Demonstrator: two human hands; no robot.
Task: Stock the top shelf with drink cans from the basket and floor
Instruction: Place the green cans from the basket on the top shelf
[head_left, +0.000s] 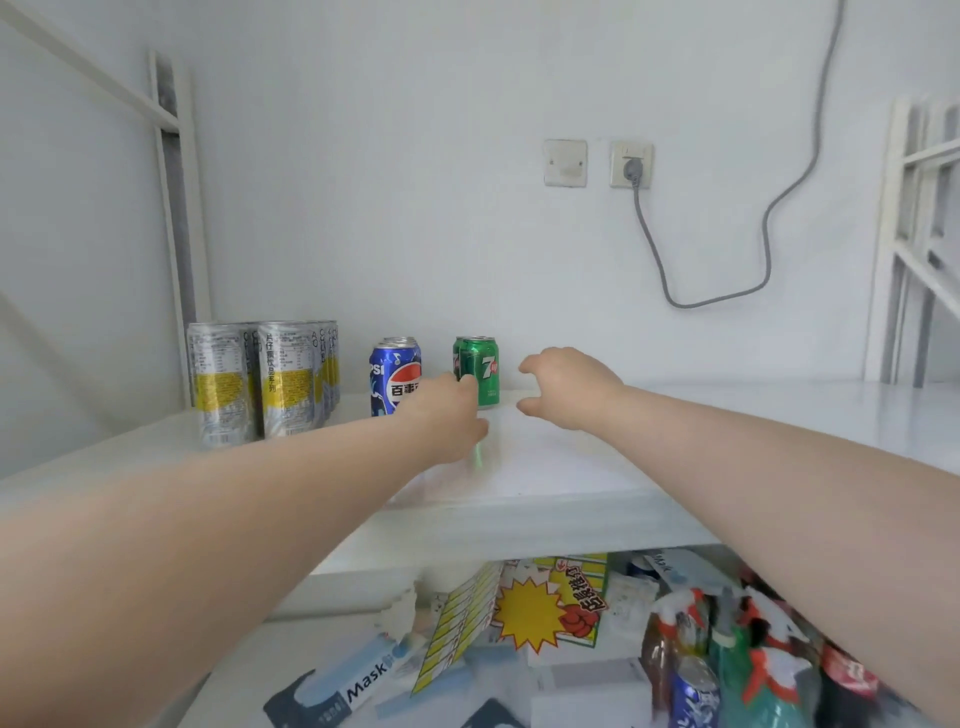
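Both hands reach over the top shelf (545, 499). The left hand (447, 415) sits low against the green can (480, 371), fingers at its near left side; whether they clasp it I cannot tell. The right hand (569, 387) hovers just right of that can, thumb and fingers spread apart, empty. Just left of the left hand stands the blue can (392, 376), partly behind it. Further left is a cluster of silver cans (260, 379). Below the forearms, a lower shelf holds bottles (727, 660) and a mask box (332, 691).
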